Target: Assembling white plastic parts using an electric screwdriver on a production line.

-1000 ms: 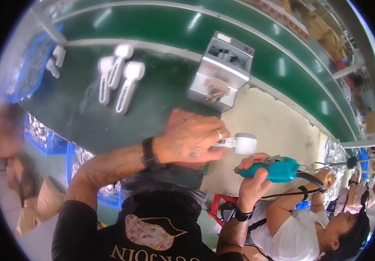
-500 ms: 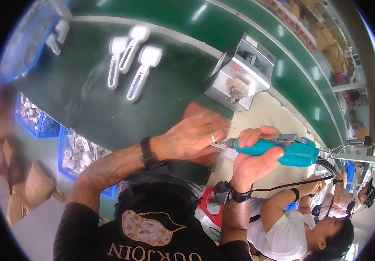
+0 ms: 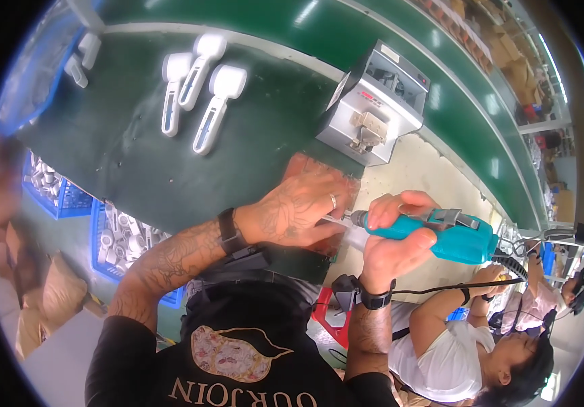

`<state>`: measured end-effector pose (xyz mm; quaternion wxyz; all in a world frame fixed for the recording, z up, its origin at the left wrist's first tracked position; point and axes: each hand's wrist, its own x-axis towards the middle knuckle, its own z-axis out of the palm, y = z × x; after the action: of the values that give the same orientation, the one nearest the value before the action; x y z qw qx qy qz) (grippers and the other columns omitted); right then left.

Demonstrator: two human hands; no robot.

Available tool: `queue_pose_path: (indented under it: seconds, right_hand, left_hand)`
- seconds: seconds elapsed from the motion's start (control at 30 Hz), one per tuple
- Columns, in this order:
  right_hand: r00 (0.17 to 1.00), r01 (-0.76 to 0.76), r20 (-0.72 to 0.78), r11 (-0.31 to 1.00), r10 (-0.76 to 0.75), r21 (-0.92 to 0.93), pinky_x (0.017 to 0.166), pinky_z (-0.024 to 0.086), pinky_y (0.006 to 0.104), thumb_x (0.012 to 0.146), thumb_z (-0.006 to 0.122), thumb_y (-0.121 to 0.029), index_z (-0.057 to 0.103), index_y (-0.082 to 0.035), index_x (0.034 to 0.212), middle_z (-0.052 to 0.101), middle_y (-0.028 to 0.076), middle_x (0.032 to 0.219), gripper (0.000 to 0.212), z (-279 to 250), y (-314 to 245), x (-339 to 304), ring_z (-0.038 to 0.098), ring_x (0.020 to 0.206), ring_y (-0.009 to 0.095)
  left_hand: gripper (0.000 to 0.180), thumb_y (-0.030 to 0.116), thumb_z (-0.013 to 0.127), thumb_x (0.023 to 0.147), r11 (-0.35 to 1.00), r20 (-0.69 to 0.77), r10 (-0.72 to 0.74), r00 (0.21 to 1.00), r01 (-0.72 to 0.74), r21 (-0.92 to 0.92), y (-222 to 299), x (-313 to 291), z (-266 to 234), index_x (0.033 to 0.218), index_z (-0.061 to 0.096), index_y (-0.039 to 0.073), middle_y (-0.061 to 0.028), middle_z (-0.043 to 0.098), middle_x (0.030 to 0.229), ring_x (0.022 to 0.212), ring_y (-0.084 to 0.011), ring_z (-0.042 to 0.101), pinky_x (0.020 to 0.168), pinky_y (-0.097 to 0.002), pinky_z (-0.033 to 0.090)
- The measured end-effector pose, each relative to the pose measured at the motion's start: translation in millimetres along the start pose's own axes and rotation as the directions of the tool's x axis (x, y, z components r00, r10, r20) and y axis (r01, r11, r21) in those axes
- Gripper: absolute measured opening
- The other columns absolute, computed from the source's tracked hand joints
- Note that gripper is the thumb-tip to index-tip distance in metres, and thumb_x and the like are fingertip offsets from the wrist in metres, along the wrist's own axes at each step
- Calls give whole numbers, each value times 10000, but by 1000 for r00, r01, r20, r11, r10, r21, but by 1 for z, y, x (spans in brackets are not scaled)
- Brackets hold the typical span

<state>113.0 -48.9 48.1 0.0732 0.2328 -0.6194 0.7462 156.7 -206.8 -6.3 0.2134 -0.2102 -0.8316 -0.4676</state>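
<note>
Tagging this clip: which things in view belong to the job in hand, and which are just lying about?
Likely the job:
- left hand, on a mostly hidden white part
- right hand, gripping a teal power tool
- reddish pad below the left hand
- three white devices, untouched, probably related

Seemingly lying about:
- grey machine
- blue baskets of parts
- brown sack

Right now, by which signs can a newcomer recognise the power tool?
Start at the dark green worktable and find the grey machine toward its right. Below it in the picture, the right hand grips the power tool. Its teal body and black cable set it apart from the white long-handled pieces.
</note>
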Motion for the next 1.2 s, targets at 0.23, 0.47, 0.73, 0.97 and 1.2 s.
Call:
queue_pose_path:
  seconds: [0.23, 0.47, 0.73, 0.97, 1.2]
  right_hand:
    - [1000, -6, -13, 1000, 6, 18, 510, 404, 326, 935, 534, -711, 533, 32, 1095, 481, 60, 632, 760, 2, -3, 0, 488, 537, 176]
    - [999, 34, -32, 988, -29, 153, 610, 456, 341, 976, 532, -641, 546, 28, 1104, 505, 74, 687, 682, 1, -11, 41, 523, 631, 191]
    - [997, 73, 15, 992, -72, -100, 644, 468, 297, 1067, 470, -472, 546, 26, 1090, 564, 65, 752, 504, 29, 22, 95, 578, 696, 169]
    - [999, 35, 25, 992, -32, -117, 598, 458, 295, 1064, 496, -398, 560, 10, 1041, 587, 64, 742, 414, 31, 51, 98, 588, 663, 168]
    - [992, -66, 101, 991, 78, -115, 600, 463, 303, 1061, 506, -401, 571, 7, 1058, 580, 67, 728, 413, 28, 35, 82, 587, 665, 172]
  left_hand:
    - [367, 201, 774, 784, 992, 28, -29, 999, 25, 123, 3, -3, 3, 1088, 648, 40, -160, 629, 1142, 1078, -373, 598, 955, -471, 498]
    - [330, 276, 767, 850, 996, 15, -36, 999, 34, 87, -15, 0, 3, 1113, 690, 91, -108, 630, 1036, 976, -326, 578, 891, -446, 491]
    - [411, 393, 747, 873, 980, 111, -12, 994, -10, 201, -17, -2, 0, 1159, 687, 104, -66, 626, 1072, 1019, -264, 567, 939, -412, 469]
    - [465, 385, 698, 901, 978, 94, -21, 995, 1, 210, -14, 0, 1, 1228, 644, 59, -83, 611, 1015, 1002, -265, 548, 895, -407, 455]
    - [436, 387, 740, 866, 981, 82, -89, 993, 73, 179, -16, -2, 1, 1198, 685, 109, -67, 630, 1109, 1054, -268, 554, 969, -407, 455]
